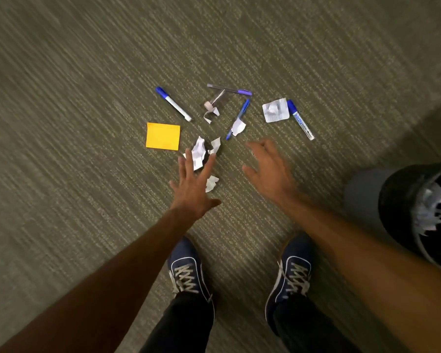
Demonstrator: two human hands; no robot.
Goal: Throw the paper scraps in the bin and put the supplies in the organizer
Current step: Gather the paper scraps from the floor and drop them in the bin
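1. Left hand spread flat, fingers splayed, nothing in it; fingertips over the crumpled scrap on the carpet. Contact or just above, cannot tell.
2. Right hand loosely spread, nothing held, hovering near the blue pen; blurred.
3. Paper: small scrap beside the left hand, another past the crumpled one, a strip by the tape piece, a bit lying on the blue pen, a flat wrinkled piece touching the right marker.
4. Supplies: left marker, purple pen, yellow sticky pad. All on the floor, well apart from the bin.
5. Bin at right, white paper already inside. Organizer not in view.
6. Handling, judged: scraps are featherlight, soft, crush easily; rake several into the palm and close, no care needed. Pens and markers stiff, smooth, may roll; pinch mid-barrel. Pad: grip by its edges.
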